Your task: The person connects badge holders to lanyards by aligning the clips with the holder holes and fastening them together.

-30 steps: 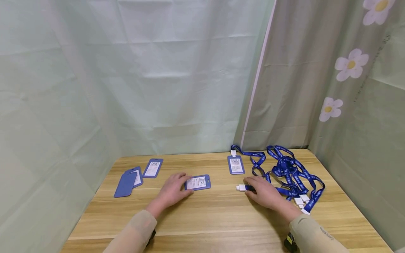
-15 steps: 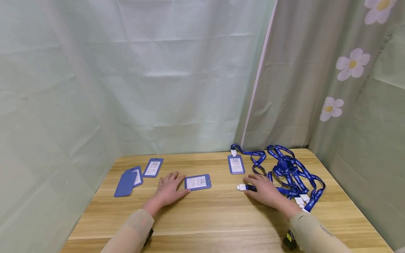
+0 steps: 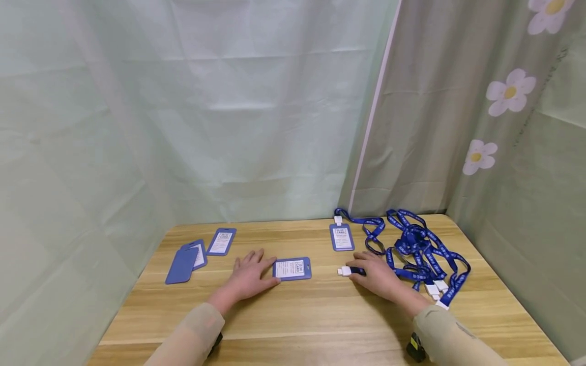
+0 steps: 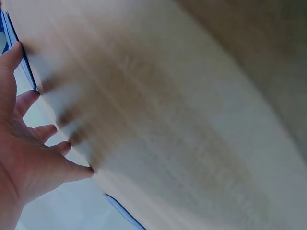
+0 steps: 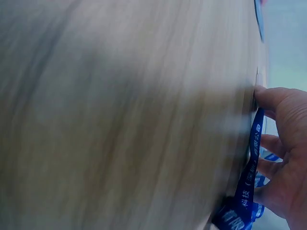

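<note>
Badge (image 3: 291,269) touches the loosely spread left hand (image 3: 248,279), right hand (image 3: 378,277) pinches the lanyard (image 5: 249,175), clip (image 3: 345,271) best aimed level with the slot (image 3: 308,268)!

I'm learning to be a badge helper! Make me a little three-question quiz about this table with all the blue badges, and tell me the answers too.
1. True or false: the sideways badge is hooked onto the white clip nearest to it.
2. What does the right grip hold?
3. What colour are the middles of the printed flowers?
A) Pink
B) Yellow
C) Green

Key:
1. False; there is a gap between them.
2. A blue lanyard.
3. B
</note>
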Available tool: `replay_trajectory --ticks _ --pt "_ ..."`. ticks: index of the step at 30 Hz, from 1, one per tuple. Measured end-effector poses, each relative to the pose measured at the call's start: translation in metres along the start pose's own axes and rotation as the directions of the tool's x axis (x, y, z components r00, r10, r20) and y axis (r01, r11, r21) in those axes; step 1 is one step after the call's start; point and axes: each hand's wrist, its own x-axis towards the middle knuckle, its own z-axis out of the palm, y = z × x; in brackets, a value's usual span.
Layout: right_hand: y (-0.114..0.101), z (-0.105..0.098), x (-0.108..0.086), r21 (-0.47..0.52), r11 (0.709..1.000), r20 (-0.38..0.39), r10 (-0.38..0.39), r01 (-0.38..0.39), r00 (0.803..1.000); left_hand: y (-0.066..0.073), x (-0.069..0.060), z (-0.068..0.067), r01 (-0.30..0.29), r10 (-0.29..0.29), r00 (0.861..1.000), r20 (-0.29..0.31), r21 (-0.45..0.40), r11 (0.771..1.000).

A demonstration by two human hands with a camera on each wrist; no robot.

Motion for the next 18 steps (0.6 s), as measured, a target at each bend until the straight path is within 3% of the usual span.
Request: replay_trajectory --ticks 9,18 --pt "-0.005 0.003 0.0035 0.022 0.999 -0.034 0.047 -0.047 0.998 0.0048 -0.0009 0.0004 -0.004 0.004 1.0 0.008 0.014 1.0" --pt "-0.0063 0.0043 0.0043 0.048 0.995 -0.02 0.085 -0.084 0.996 0.0096 -0.0014 0.0024 -0.001 0.001 1.0 0.015 -0.006 1.0"
